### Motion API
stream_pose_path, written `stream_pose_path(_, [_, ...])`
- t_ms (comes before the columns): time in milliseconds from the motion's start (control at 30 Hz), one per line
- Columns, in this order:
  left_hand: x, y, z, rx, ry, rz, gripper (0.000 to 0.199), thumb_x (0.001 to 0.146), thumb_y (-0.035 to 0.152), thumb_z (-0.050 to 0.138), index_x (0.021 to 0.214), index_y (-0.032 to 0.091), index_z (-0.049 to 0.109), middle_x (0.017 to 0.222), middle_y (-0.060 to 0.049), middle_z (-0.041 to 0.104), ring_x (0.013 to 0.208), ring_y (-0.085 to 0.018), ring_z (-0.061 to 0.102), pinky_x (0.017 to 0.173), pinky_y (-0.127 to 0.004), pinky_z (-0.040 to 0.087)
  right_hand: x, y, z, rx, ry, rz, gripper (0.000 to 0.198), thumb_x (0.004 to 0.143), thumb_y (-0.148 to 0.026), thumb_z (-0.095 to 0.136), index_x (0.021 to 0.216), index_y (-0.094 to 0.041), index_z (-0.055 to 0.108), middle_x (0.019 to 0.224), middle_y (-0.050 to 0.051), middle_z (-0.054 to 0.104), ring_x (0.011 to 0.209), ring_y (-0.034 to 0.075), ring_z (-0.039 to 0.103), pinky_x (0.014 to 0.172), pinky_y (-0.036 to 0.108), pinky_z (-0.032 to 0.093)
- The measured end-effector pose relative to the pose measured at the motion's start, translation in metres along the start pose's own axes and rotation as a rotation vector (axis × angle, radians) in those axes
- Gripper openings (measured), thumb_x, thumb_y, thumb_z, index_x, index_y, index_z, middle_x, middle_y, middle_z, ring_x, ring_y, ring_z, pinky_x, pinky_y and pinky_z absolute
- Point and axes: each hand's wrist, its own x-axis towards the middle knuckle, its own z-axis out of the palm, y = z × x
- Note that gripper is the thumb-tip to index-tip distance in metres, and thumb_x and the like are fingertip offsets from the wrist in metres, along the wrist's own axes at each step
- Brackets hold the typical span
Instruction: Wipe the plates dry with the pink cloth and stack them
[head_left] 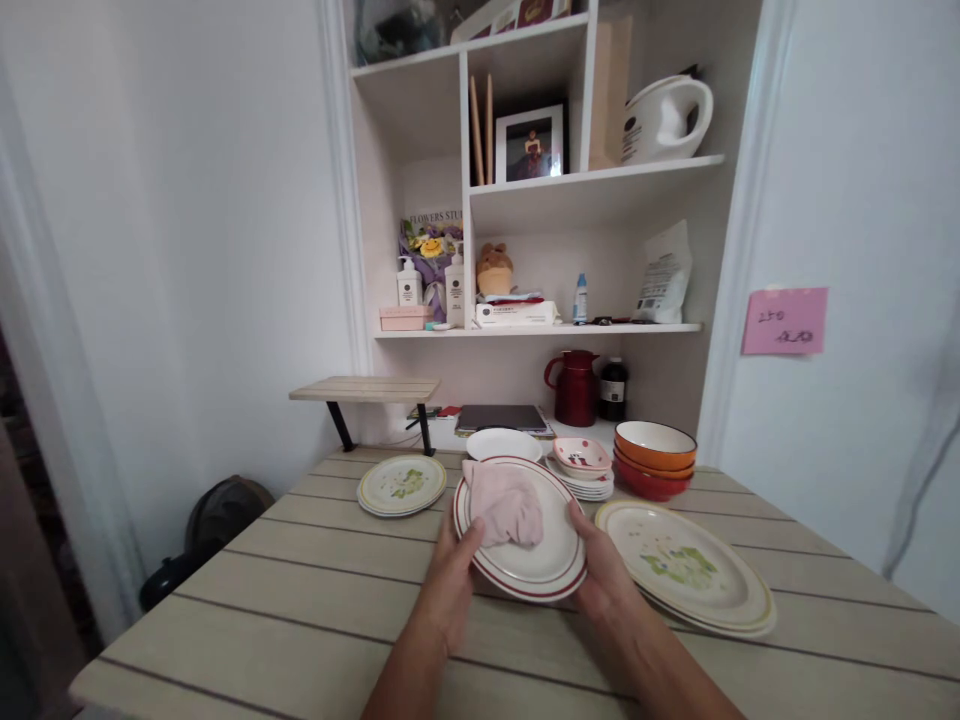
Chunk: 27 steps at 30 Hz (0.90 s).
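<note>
A white plate with a dark red rim [559, 540] is held tilted above the table between both my hands. On its left half lies a crumpled pink cloth [506, 508]. My left hand [454, 550] grips the plate's left edge, its thumb at the cloth's lower corner. At the right edge, my right hand [600, 560] is closed on the rim with the thumb on top. Close by on the right are large oval plates with a green leaf pattern [686, 565]. To the left sit smaller round plates with a similar pattern [403, 485].
Behind the held plate are a white plate [504, 444], small dishes topped by a pink patterned bowl [582, 456], and stacked orange and red bowls [655, 460]. A raised wooden stand [365, 389] is at the back left. A red jug [574, 388] stands below the shelves.
</note>
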Motion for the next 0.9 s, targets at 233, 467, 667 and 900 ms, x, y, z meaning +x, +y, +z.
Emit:
stream_pose_path(233, [-0.004, 0.0, 0.008, -0.502, -0.239, -0.331, 0.047, 0.088, 0.038, 0.055, 0.124, 0.009, 0.061, 0.122, -0.017, 0.068, 0.122, -0.032, 0.057, 0.106, -0.052, 0.041, -0.001, -0.002, 0.0, -0.237, 0.025, -0.131, 0.056, 0.082, -0.037, 0.064, 0.131, -0.013, 0.053, 0.105, 0.015, 0.075, 0.101, 0.03, 0.069, 0.097, 0.049, 0.048])
stream_pose_path(467, [0.005, -0.009, -0.003, -0.496, -0.195, -0.172, 0.046, 0.092, 0.042, 0.047, 0.123, 0.013, 0.063, 0.129, -0.015, 0.064, 0.129, -0.03, 0.052, 0.11, -0.054, 0.036, -0.012, -0.016, 0.003, -0.984, 0.101, -1.04, 0.076, 0.065, -0.025, 0.077, 0.136, -0.028, 0.051, 0.146, 0.007, 0.047, 0.136, 0.03, 0.036, 0.117, 0.05, 0.019])
stream_pose_path(667, [0.012, -0.013, -0.018, -0.436, -0.094, -0.132, 0.05, 0.092, 0.042, 0.047, 0.132, 0.013, 0.056, 0.127, -0.016, 0.065, 0.121, -0.03, 0.059, 0.106, -0.053, 0.041, -0.029, 0.003, 0.02, -1.25, -0.061, -1.192, 0.036, 0.08, -0.029, 0.064, 0.115, -0.033, 0.068, 0.147, 0.005, 0.043, 0.137, 0.031, 0.033, 0.117, 0.053, 0.014])
stream_pose_path(900, [0.002, -0.015, -0.007, -0.486, -0.142, -0.271, 0.048, 0.089, 0.035, 0.055, 0.13, 0.01, 0.057, 0.117, -0.017, 0.07, 0.108, -0.029, 0.066, 0.1, -0.048, 0.045, -0.02, 0.014, 0.013, -1.365, -0.26, -1.009, 0.045, 0.076, -0.022, 0.067, 0.119, -0.035, 0.067, 0.145, 0.007, 0.046, 0.134, 0.032, 0.039, 0.113, 0.053, 0.026])
